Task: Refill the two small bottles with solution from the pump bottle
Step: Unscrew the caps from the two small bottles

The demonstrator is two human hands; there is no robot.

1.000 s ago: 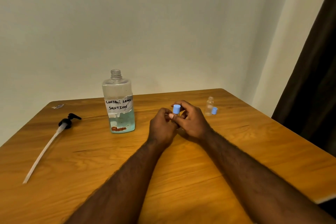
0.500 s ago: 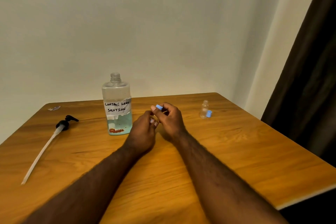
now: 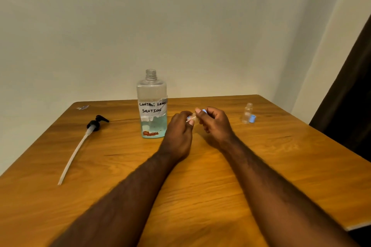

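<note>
We are gripping a small bottle (image 3: 191, 117) in our left hand (image 3: 178, 133) and pinching its cap (image 3: 204, 110) with our right hand (image 3: 216, 124). The pump bottle (image 3: 152, 106) is standing uncapped just left of the left hand; a second bottle (image 3: 247, 113) is standing right of the right hand.

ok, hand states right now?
Left hand: holding the small bottle.
Right hand: pinching the blue cap.

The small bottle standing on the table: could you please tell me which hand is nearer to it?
Right. The right hand, pinching a blue cap, is left of the standing bottle; the left hand, gripping the other bottle, lies farther left.
</note>
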